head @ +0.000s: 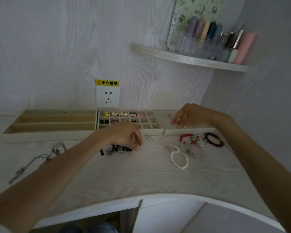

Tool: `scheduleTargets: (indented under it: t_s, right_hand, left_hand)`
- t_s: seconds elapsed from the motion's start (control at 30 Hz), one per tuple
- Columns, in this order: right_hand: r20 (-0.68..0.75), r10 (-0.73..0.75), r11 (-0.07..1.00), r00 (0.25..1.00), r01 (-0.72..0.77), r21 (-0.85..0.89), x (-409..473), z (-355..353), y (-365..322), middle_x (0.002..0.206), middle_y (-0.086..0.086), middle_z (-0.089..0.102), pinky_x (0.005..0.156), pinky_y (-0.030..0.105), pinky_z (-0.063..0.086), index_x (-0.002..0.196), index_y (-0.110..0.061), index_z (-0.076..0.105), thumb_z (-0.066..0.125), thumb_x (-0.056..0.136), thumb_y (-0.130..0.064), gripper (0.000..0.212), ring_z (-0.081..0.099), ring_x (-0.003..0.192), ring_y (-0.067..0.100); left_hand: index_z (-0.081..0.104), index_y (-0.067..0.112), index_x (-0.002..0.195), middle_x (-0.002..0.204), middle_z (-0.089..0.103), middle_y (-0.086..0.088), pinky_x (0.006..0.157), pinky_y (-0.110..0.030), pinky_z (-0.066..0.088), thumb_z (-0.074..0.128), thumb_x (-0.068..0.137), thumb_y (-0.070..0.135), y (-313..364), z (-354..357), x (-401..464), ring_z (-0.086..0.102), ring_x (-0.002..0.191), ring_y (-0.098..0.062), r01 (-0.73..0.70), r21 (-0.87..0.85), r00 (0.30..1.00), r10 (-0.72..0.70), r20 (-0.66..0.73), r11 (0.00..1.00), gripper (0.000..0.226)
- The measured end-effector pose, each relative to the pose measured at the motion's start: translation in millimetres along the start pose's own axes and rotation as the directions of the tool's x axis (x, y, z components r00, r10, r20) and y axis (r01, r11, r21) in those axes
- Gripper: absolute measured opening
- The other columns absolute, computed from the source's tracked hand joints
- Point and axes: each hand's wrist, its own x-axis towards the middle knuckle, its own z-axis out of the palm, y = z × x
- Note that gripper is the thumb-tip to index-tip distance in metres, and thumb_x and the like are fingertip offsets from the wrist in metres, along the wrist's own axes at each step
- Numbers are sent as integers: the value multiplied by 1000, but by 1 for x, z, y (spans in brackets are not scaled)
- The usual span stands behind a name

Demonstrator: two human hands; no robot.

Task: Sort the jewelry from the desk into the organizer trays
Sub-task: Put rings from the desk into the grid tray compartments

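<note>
— Forearms first: both reach in from the lower corners over the pale wood-grain surface (141, 175). What is the left hand (124, 137) doing?

— It is curled, palm down, fingertips pinched together at the right edge of a dark tangle of small jewelry (115, 150). Whatever it pinches is too small and blurred to name.

— And the right hand (190, 116)?

— Raised over the right tray (166, 131), wrist bent, thumb and fingers drawn together pointing down and left. I cannot tell if anything sits between them.

— Where is the rest of the jewelry?

— A small ring (149, 138) lies just right of the left hand. Further right, a white pearl bracelet (179, 160), a red bead bracelet (186, 137), a dark bead bracelet (213, 140) and a pale chain bracelet (196, 153) lie close together. A silver chain (37, 158) trails behind the left forearm.

— The organizers?

— Three in a row against the wall. The long-slot tray (54, 122) on the left shows bare channels. The grid tray (130, 120) in the middle holds small coloured pieces in its back cells.
</note>
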Motion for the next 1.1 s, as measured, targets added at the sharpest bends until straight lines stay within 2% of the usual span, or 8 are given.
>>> scheduleTargets:
  t_s: [0.17,0.4,0.47,0.53,0.7,0.83,0.93,1.1]
  right_hand:
    - [-28,-50,996,998,52,70,1,9,4,66,-7,65,58,10,46,98,-18,74,64,87,-22,15,57,54,-3]
    - [-6,-148,983,989,148,108,29,13,17,70,-12,66,67,17,49,99,-20,73,62,87,-14,17,59,60,-1]
    - [6,-167,979,986,165,123,49,11,20,63,-21,64,64,13,48,96,-23,74,64,87,-19,14,58,56,-5]
    - [7,-159,969,987,155,191,66,8,22,62,-23,63,63,12,48,95,-24,74,64,87,-19,13,58,56,-6]
    - [50,-75,904,996,47,425,89,-2,13,71,-9,65,58,5,43,101,-12,72,64,87,-20,18,57,53,-7]
    - [203,100,784,974,-203,587,91,-13,0,82,0,68,51,4,41,98,-6,71,63,87,-29,27,59,61,-1]
    - [224,132,763,966,-243,599,88,-17,-1,95,8,71,56,4,44,102,-3,71,67,84,-22,26,62,67,3]
    - [247,156,767,956,-274,579,84,-20,3,99,10,72,65,2,45,101,-5,72,75,76,-16,27,63,69,-4]
  left_hand:
    - [74,34,90,83,67,24,71,-20,47,70,79,35,4,0,6,56,72,9,-27,181,996,41,-74,983,12]
    - [64,32,100,86,57,22,62,-8,31,61,88,29,5,1,21,48,76,7,-145,307,989,146,21,941,13]
    - [58,34,98,95,63,19,65,-12,36,60,89,26,-1,0,31,52,79,5,-120,142,993,120,8,983,12]
    - [54,31,91,93,65,13,67,-15,41,63,89,20,-5,-9,38,56,77,4,-103,-184,994,96,-43,978,14]
    - [54,19,80,79,71,9,75,-17,49,68,84,15,1,-40,54,65,76,1,-6,-771,964,-202,-175,636,16]
    - [56,17,86,64,66,19,60,-14,42,65,87,24,11,-52,60,57,59,12,179,-817,939,-343,-25,549,12]
    - [58,7,102,82,65,8,53,-9,43,60,90,28,19,-58,61,54,67,2,239,-783,933,-358,23,574,25]
    - [52,17,81,71,66,11,56,-15,41,64,87,29,23,-61,67,55,58,6,276,-787,936,-341,89,552,17]
